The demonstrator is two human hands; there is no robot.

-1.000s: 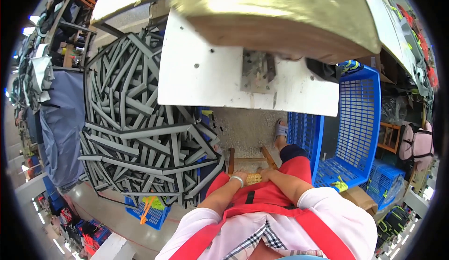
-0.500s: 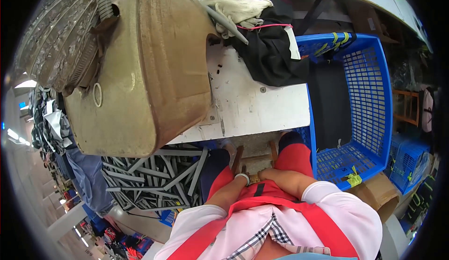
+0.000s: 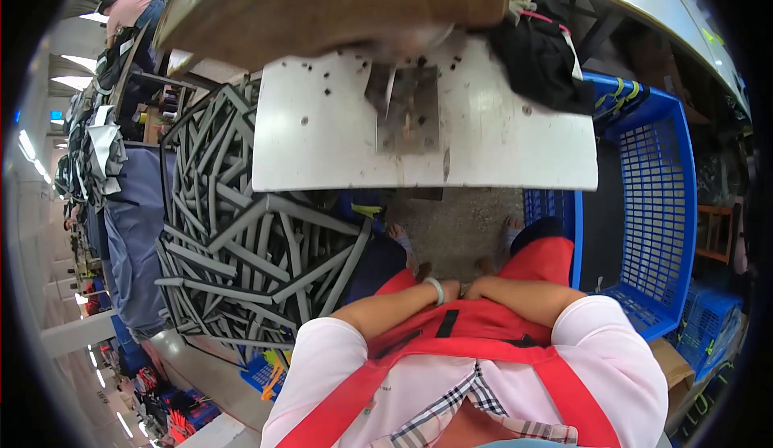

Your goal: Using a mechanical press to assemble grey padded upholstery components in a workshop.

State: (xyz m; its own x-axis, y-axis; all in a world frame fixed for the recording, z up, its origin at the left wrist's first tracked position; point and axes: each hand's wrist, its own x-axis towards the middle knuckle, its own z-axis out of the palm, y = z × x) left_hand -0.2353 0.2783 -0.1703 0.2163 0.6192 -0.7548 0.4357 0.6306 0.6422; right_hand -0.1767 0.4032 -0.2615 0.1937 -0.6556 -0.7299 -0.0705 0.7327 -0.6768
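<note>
Both hands rest low at my lap, close together at the front of the red apron [image 3: 451, 343]. My left hand [image 3: 449, 290], with a pale bracelet [image 3: 438, 290] at its wrist, and my right hand [image 3: 477, 289] almost meet. Their fingers are mostly hidden, so I cannot tell whether they hold anything. Ahead of them stands a white worktable [image 3: 322, 158] with a dark metal plate [image 3: 419, 130] set into its top. A brown machine housing [image 3: 346, 9] looms over the table's far side, with small black scraps scattered below it.
A large heap of grey strips [image 3: 241, 198] fills the left side. At right stands a blue plastic basket [image 3: 656, 182] with dark material inside. Black cloth [image 3: 543, 61] hangs over the table's far right corner. Another person [image 3: 129, 12] bends at the far left.
My view has shifted, baring more of the tabletop, metal plate and strip heap. The brown housing now appears higher in view. My hands have drawn closer together at my lap.
</note>
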